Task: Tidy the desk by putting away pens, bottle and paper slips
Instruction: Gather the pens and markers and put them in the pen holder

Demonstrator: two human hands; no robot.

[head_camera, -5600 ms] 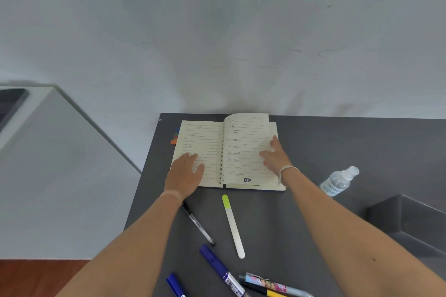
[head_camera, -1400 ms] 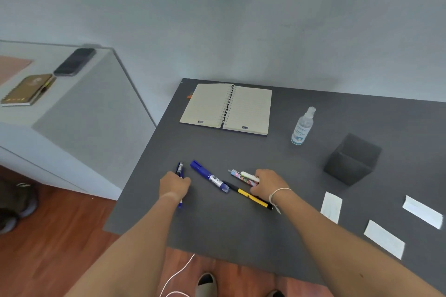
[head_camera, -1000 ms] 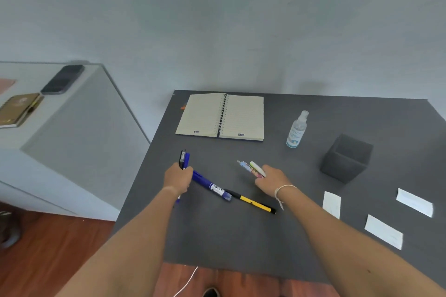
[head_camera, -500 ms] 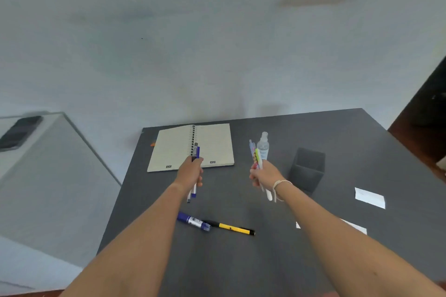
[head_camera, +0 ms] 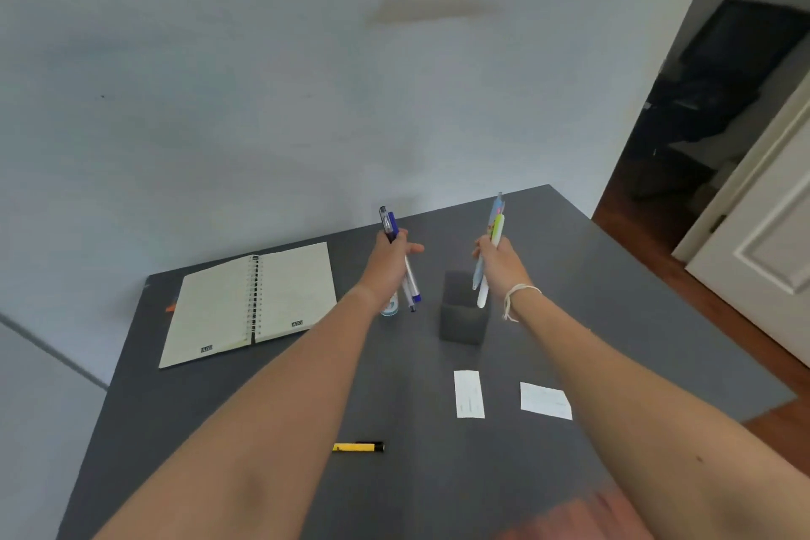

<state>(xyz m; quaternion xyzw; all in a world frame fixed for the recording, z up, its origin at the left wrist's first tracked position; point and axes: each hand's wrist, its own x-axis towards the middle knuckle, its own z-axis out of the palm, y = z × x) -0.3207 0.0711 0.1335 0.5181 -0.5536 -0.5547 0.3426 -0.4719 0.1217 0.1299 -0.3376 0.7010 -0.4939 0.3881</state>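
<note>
— Holding pens in both fists, upright, above the desk [head_camera: 219, 430]?

— Yes. The left hand [head_camera: 388, 265] is closed round two blue pens [head_camera: 410, 283], the right hand [head_camera: 497, 261] round a pale blue patterned pen [head_camera: 495, 217] and a white one with a lime cap [head_camera: 483, 296], tips over the dark grey cube holder [head_camera: 462, 322].

— And the rest?

— A yellow-and-black pen [head_camera: 357, 447] lies near the front edge; two white paper slips [head_camera: 469, 394] lie flat before the holder; the clear bottle [head_camera: 389, 306] peeks behind the left wrist.

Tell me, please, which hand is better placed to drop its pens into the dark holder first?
The right hand: its pens hang tip-down over the holder. The left hand holds its pens off to the holder's left.
</note>
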